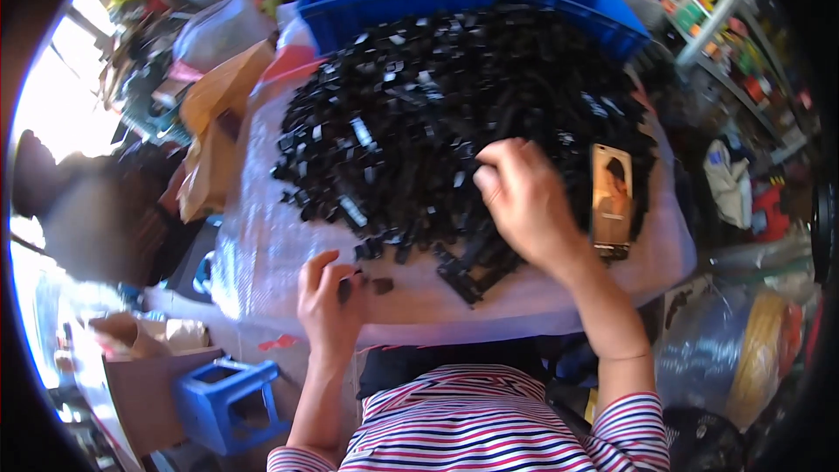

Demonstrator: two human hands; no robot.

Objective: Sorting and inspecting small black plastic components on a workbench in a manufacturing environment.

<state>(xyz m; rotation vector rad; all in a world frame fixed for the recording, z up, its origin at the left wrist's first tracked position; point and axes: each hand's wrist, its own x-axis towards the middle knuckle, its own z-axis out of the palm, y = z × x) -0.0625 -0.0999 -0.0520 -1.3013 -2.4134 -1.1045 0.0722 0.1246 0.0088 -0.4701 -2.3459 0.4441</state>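
Observation:
A large heap of small black plastic pieces [411,135] covers most of the table, some of them glinting. My left hand [325,306] is at the near left edge of the table, fingers curled round a small black piece [346,288]. Beside it lies a loose dark piece [383,285]. Over the near right part of the heap, my right hand [524,205] has its fingers bent together. It is slightly blurred, and whatever it may hold is hidden. Several longer black pieces [472,273] lie between my hands at the heap's near edge.
Two blue crates [398,4] [568,2] stand behind the heap. A phone [612,201] with a lit screen rests at its right side. Pale sheeting [249,245] covers the table. A blue stool [229,406] stands at lower left, a blurred dark shape [105,218] above it.

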